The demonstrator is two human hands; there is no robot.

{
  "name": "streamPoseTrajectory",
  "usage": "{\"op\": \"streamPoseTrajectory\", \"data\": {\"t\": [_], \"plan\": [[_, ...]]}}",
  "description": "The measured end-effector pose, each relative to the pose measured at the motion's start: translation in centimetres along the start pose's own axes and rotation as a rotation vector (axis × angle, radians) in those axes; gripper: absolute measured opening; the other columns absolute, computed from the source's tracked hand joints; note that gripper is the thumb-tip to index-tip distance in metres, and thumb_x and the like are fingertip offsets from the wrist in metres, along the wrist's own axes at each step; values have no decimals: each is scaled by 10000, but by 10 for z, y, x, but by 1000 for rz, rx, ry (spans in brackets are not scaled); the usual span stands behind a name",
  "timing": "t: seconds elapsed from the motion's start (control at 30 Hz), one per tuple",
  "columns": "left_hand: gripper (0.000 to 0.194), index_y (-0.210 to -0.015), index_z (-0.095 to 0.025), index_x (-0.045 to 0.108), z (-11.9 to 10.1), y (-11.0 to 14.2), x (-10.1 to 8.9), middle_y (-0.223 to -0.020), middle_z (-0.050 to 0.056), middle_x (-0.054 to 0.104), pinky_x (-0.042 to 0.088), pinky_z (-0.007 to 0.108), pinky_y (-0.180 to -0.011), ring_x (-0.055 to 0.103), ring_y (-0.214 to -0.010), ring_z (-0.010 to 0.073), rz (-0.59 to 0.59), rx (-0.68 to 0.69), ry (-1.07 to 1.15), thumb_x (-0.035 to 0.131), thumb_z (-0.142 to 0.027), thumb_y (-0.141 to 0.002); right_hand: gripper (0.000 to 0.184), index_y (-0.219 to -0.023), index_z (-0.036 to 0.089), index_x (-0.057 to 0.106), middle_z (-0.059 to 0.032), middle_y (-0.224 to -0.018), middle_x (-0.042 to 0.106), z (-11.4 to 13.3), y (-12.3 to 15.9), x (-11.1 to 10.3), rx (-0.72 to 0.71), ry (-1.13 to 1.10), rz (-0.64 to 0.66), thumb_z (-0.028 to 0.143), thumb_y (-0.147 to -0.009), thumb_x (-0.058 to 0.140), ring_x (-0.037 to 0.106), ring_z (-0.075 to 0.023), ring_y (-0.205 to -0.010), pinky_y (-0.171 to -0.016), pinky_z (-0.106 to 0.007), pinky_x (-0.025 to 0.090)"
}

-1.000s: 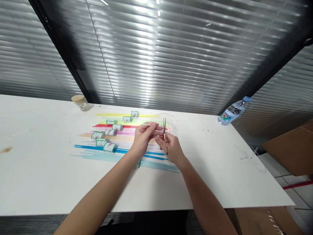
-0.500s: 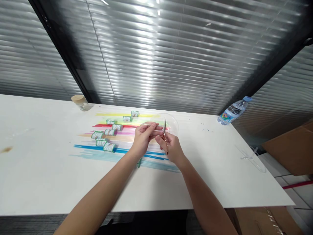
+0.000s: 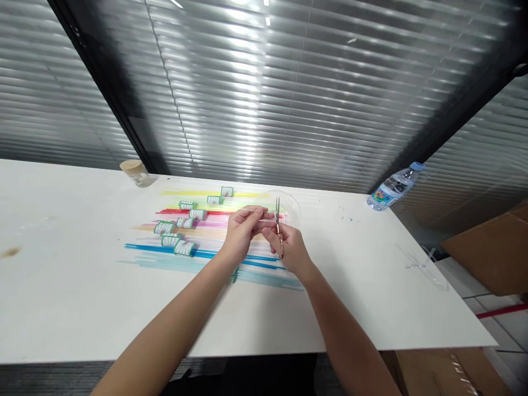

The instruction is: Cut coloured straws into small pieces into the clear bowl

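My left hand (image 3: 241,228) is closed in a pinch on a thin pale straw piece (image 3: 268,220), held level above the table. My right hand (image 3: 289,247) grips small scissors (image 3: 278,217) with the blades pointing up, right at the straw's end. Below both hands lie rows of coloured straws (image 3: 198,253) on the white table (image 3: 82,286), sorted by colour from yellow at the back to blue at the front. Several small green-and-white tape rolls (image 3: 181,246) rest on the straws. A clear shallow dish (image 3: 291,206) sits just behind the scissors.
A small jar with a wooden lid (image 3: 135,172) stands at the back left. A water bottle (image 3: 394,188) lies at the back right edge. A clear plastic piece (image 3: 421,267) rests near the right edge. Cardboard boxes (image 3: 490,253) stand beyond the table. Tiny cut bits (image 3: 345,218) dot the table.
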State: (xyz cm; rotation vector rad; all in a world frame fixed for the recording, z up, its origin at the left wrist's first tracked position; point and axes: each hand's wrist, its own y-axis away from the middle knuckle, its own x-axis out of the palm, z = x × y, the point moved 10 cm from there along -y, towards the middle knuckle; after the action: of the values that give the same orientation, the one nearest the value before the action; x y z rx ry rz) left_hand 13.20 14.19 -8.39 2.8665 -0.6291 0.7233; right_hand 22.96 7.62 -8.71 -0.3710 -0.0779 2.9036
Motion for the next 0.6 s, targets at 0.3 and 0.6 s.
{"op": "streamPoseTrajectory", "data": {"t": [0.3, 0.6], "plan": [[382, -930, -145, 692, 0, -1, -3, -890, 62, 721, 565, 253, -625, 692, -649, 142, -49, 10, 22, 837, -375, -662, 536, -589, 193, 447, 24, -500, 470, -5, -1, -2, 52, -52, -16, 636, -859, 583, 423, -106, -493, -505, -246, 343], [372, -897, -181, 652, -16, -5, -19, -764, -31, 608, 455, 176, -481, 622, -519, 76, -170, 129, 135, 838, -369, -635, 572, -574, 194, 438, 27, -489, 460, -17, -1, -1, 134, -82, -17, 684, -821, 599, 420, -103, -466, -467, -245, 324]]}}
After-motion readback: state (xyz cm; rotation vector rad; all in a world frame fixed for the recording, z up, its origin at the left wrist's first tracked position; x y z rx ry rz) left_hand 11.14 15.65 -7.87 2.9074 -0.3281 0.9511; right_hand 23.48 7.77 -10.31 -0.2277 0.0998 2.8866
